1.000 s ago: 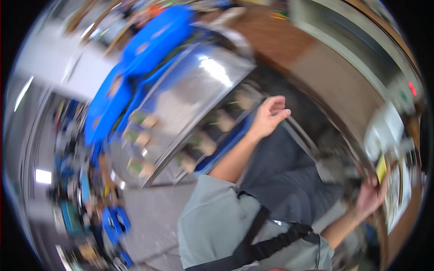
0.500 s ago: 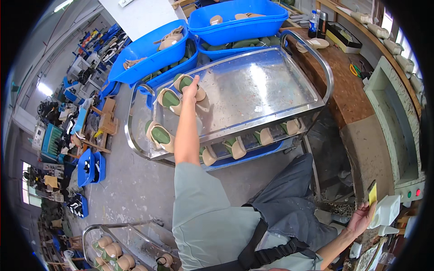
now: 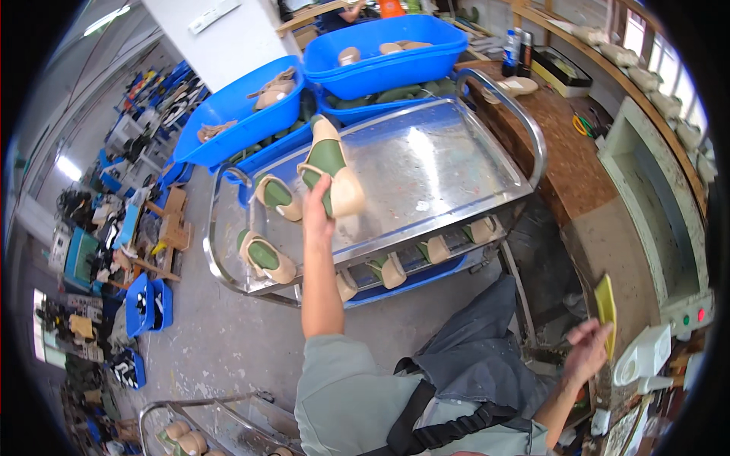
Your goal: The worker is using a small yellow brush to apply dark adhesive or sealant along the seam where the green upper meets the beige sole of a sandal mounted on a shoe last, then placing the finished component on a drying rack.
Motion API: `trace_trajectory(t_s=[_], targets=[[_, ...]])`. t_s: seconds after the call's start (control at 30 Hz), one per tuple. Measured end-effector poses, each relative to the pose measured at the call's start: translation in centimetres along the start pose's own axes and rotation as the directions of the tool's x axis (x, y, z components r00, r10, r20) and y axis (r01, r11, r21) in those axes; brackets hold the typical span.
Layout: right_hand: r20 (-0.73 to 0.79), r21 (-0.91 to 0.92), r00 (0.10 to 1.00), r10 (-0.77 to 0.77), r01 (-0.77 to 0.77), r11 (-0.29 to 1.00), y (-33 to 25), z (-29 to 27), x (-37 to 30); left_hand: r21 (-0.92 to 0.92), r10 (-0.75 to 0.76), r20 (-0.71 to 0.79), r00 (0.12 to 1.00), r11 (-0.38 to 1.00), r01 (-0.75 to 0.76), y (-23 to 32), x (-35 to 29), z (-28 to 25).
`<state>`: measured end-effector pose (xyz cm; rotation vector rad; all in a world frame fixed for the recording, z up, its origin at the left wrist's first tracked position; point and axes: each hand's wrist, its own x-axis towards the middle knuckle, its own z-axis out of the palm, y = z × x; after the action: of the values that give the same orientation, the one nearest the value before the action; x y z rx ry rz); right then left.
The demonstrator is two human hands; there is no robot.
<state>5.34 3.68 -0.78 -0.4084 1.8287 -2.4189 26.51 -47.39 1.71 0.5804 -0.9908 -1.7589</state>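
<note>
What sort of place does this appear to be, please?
Probably a shoemaking workshop: the left hand holds a beige shoe upper on a green last, similar lasted uppers rest on a metal trolley, and blue tubs hold beige pieces.

The scene is lit fairly brightly and evenly. Light is given by a lamp (image 3: 106,20) at upper left and by a window (image 3: 637,34) at upper right, where the panes are washed nearly white. A streak of glare is thrown across the trolley (image 3: 479,171). Straight edges are bowed toward the rim (the corners are lost to black), and the held shoe (image 3: 348,190) is slightly softened by blur.
</note>
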Motion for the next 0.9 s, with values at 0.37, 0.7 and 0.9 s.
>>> trace_trajectory(t_s=[0.37, 0.7, 0.9], targets=[[0.041, 0.348, 0.987, 0.157, -0.161, 0.923, -3.7, 11.9, 1.0, -0.202, 0.179, 0.545, 0.819, 0.976, -0.078, -10.8, -22.3, 22.7], [-0.497, 0.209, 0.867, 0.031, 0.085, 0.974, -5.7, -5.5, -2.8, 0.396, -0.400, 0.908, -0.121, 0.733, 0.553, -15.3, -23.4, 30.5], [-0.519, 0.211, 0.851, -0.079, 0.217, 0.953, -3.5, -8.7, -2.8, 0.304, -0.220, 0.951, -0.219, 0.800, 0.518, -19.5, -31.6, 32.3]])
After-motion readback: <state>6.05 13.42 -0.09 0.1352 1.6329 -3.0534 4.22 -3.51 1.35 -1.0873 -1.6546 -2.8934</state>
